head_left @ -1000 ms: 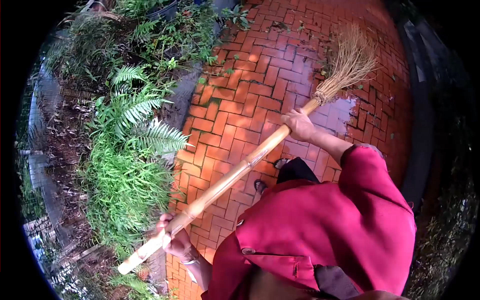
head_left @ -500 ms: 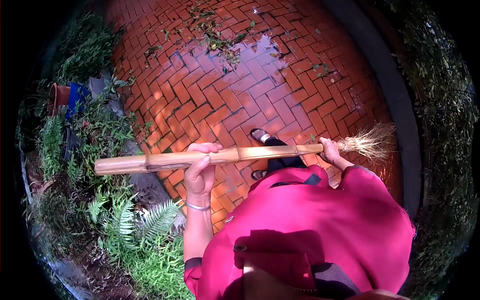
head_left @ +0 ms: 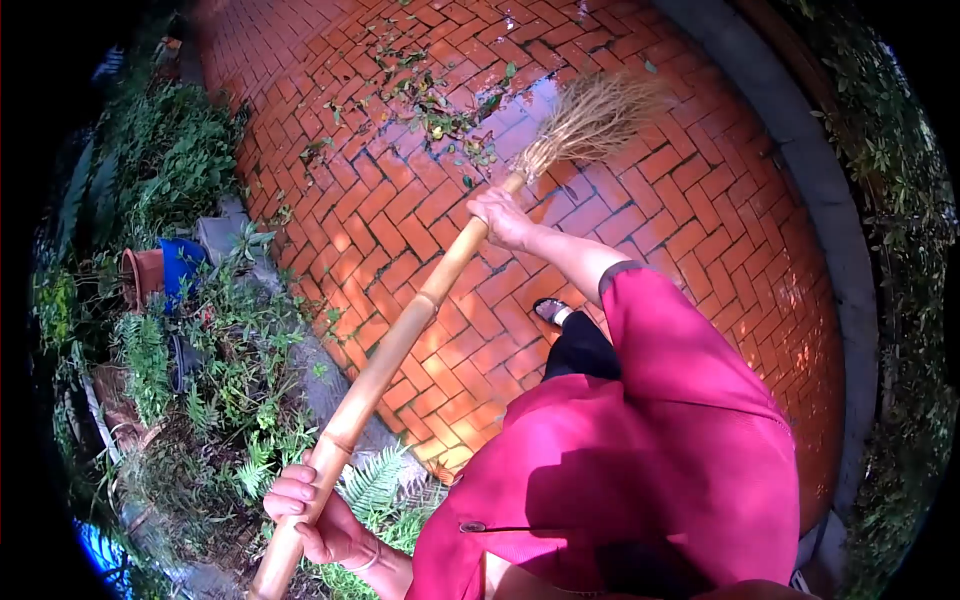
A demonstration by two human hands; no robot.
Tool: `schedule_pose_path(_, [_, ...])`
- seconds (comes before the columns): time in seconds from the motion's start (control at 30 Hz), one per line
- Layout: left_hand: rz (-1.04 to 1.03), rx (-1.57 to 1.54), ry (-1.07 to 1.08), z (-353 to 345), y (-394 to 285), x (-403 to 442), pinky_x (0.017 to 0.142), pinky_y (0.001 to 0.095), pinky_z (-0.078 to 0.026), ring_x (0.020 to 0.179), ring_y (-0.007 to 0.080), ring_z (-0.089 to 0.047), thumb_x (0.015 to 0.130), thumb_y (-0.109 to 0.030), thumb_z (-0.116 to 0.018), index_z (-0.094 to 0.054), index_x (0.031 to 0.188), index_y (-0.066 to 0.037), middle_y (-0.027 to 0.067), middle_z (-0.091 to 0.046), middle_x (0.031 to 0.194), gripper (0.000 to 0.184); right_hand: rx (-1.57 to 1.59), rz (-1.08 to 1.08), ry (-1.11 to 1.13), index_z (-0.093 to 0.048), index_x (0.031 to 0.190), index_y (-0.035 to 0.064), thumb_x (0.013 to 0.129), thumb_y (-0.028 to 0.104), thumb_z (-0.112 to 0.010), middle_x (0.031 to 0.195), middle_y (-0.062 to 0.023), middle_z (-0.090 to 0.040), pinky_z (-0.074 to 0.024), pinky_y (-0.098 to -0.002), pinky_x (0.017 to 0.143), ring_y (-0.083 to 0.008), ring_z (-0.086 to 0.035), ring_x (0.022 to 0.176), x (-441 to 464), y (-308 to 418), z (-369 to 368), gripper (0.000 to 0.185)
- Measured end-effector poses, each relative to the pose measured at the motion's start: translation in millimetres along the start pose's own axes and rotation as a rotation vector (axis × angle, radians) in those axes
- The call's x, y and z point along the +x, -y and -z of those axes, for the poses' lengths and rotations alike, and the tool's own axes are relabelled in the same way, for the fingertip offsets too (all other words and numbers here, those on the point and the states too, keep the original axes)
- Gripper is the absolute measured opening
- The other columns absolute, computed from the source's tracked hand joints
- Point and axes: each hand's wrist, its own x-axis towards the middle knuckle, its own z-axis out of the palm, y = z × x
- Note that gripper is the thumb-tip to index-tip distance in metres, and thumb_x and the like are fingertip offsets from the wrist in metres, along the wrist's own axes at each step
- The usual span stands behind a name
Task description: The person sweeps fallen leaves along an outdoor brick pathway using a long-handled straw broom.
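Swinging the long, pale-tan bamboo broom (head_left: 408, 330) forward from level, bringing its straw-coloured twig bristles (head_left: 603, 117) near the scattered small green leaves (head_left: 436, 118) over the wet, red-brick path (head_left: 685, 205); wrapping the right grip (head_left: 503, 218) tightly round the handle (head_left: 383, 370) just below the bristles, the left grip (head_left: 322, 518) round it toward the butt.

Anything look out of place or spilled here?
Yes: leaves lie scattered on the brick path, left of the broom bristles in the picture, odd against the barer bricks. A shiny, wet-looking patch sits beside them; source not visible.
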Motion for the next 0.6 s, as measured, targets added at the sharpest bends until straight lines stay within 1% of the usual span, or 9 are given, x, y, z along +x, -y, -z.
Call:
schedule_pose_path(0.07, [-0.093, 0.146, 0.021, -26, 1, 3, 0.089, 0.0442, -0.025, 0.083, 0.0239, -0.041, 0.073, -0.032, -0.057, -0.040, 0.078, -0.010, 0.0053, -0.041, 0.075, 0.029, -0.019, -0.016, -0.024, -0.047, 0.081, 0.0108, 0.065, 0.002, -0.054, 0.081, -0.0059, -0.051, -0.0291, -0.0387, 0.088, -0.0246, -0.046, 0.091, 51, -5, 19, 0.020])
schedule_pose_path(0.13, [-0.171, 0.186, -0.020, -22, -5, 8, 0.087, 0.0483, -0.029, 0.080, 0.0225, -0.045, 0.068, -0.035, -0.061, -0.038, 0.075, -0.011, 0.0034, -0.042, 0.071, 0.034, -0.022, 0.076, -0.116, -0.047, 0.079, 0.0120, 0.066, 0.004, -0.055, 0.078, -0.0042, -0.051, -0.0305, -0.0391, 0.087, -0.0238, -0.048, 0.087, 75, 2, 36, 0.017])
schedule_pose_path(0.2, [-0.252, 0.090, -0.062, 10, -21, 13, 0.083, 0.0446, -0.030, 0.072, 0.0194, -0.043, 0.069, -0.037, -0.061, -0.036, 0.073, -0.012, 0.0017, -0.039, 0.066, 0.035, -0.007, 0.213, -0.140, -0.046, 0.077, 0.0121, 0.066, 0.003, -0.053, 0.075, -0.0034, -0.049, -0.0310, -0.0399, 0.086, -0.0231, -0.048, 0.084, 81, 29, 38, 0.016])
schedule_pose_path(0.27, [-0.209, -0.113, -0.101, 61, -43, 8, 0.091, 0.0469, -0.023, 0.076, 0.0196, -0.038, 0.073, -0.034, -0.060, -0.036, 0.073, -0.011, 0.0020, -0.036, 0.071, 0.033, 0.051, 0.291, -0.196, -0.045, 0.075, 0.0119, 0.062, 0.002, -0.053, 0.072, -0.0034, -0.047, -0.0325, -0.0392, 0.081, -0.0231, -0.047, 0.079, 64, 60, 23, 0.018])
schedule_pose_path(0.37, [-0.129, -0.286, -0.058, 121, -55, 5, 0.085, 0.0432, -0.026, 0.068, 0.0165, -0.036, 0.073, -0.033, -0.062, -0.033, 0.069, -0.012, 0.0001, -0.033, 0.066, 0.036, 0.024, 0.188, -0.086, -0.046, 0.075, 0.0105, 0.056, 0.005, -0.058, 0.071, -0.0033, -0.048, -0.0322, -0.0359, 0.073, -0.0214, -0.046, 0.079, -4, 113, 20, 0.023])
schedule_pose_path(0.4, [-0.094, -0.304, -0.014, 143, -49, 6, 0.077, 0.0396, -0.030, 0.068, 0.0175, -0.041, 0.073, -0.037, -0.060, -0.035, 0.072, -0.011, 0.0021, -0.038, 0.066, 0.035, -0.023, 0.148, -0.036, -0.047, 0.074, 0.0108, 0.054, 0.006, -0.060, 0.069, -0.0032, -0.048, -0.0318, -0.0354, 0.068, -0.0215, -0.046, 0.077, -28, 121, 12, 0.024])
schedule_pose_path(0.43, [-0.044, -0.329, -0.044, 151, -42, 7, 0.076, 0.0382, -0.030, 0.066, 0.0170, -0.040, 0.075, -0.036, -0.058, -0.035, 0.072, -0.010, 0.0023, -0.038, 0.065, 0.034, 0.011, 0.104, 0.025, -0.048, 0.073, 0.0108, 0.054, 0.007, -0.060, 0.067, -0.0034, -0.048, -0.0313, -0.0355, 0.065, -0.0218, -0.046, 0.073, -52, 128, 5, 0.024])
schedule_pose_path(0.53, [0.138, -0.347, -0.133, 161, -23, 21, 0.075, 0.0369, -0.030, 0.063, 0.0163, -0.038, 0.081, -0.032, -0.050, -0.034, 0.071, -0.009, 0.0026, -0.036, 0.063, 0.029, 0.028, -0.059, 0.395, -0.050, 0.077, 0.0101, 0.062, 0.008, -0.056, 0.069, -0.0062, -0.051, -0.0326, -0.0379, 0.067, -0.0244, -0.052, 0.077, -98, 140, -19, 0.017])
schedule_pose_path(0.6, [0.175, -0.354, -0.091, 162, -24, 29, 0.073, 0.0354, -0.030, 0.060, 0.0152, -0.035, 0.081, -0.032, -0.050, -0.033, 0.071, -0.010, 0.0020, -0.033, 0.062, 0.029, 0.112, -0.092, 0.485, -0.049, 0.078, 0.0103, 0.066, 0.013, -0.057, 0.071, -0.0060, -0.052, -0.0337, -0.0369, 0.067, -0.0246, -0.051, 0.076, -103, 148, -36, 0.015])
